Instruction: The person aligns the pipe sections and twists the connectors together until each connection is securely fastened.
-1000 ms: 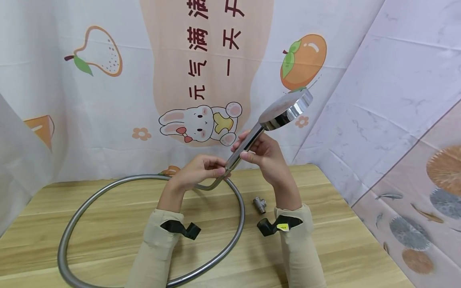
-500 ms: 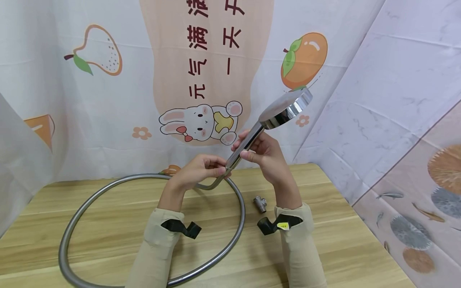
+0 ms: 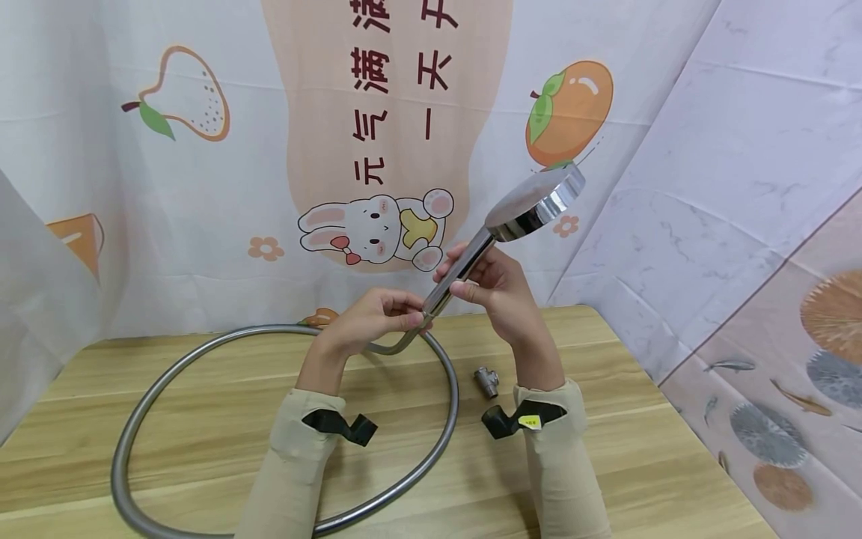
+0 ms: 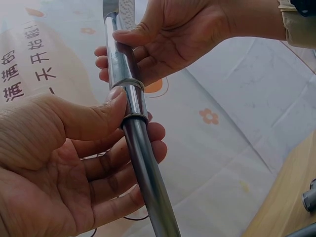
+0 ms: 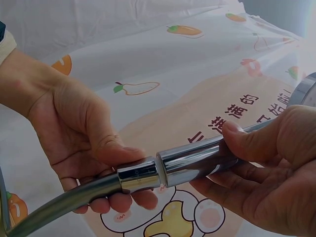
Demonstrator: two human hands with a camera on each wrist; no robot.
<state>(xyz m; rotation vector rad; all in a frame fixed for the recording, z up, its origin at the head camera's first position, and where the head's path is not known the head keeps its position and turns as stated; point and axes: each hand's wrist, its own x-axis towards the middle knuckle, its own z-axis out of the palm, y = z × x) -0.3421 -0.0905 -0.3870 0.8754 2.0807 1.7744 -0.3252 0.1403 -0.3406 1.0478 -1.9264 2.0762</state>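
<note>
My right hand grips the handle of a chrome shower head, tilted so its round head points up and to the right. With thumb and fingers my left hand pinches the chrome end nut of a grey shower hose. In the right wrist view the nut sits against the lower end of the handle, in line with it, a thin pale ring showing at the joint. From the nut the hose bends down and lies in a wide loop on the table.
A small metal tee fitting lies on the wooden table, left of the right forearm. Printed cloth hangs behind the table, and another patterned sheet borders the right side.
Almost nothing differs. Both hands keep their hold on the shower head and the hose nut, in nearly the same place; the view has shifted very slightly.
</note>
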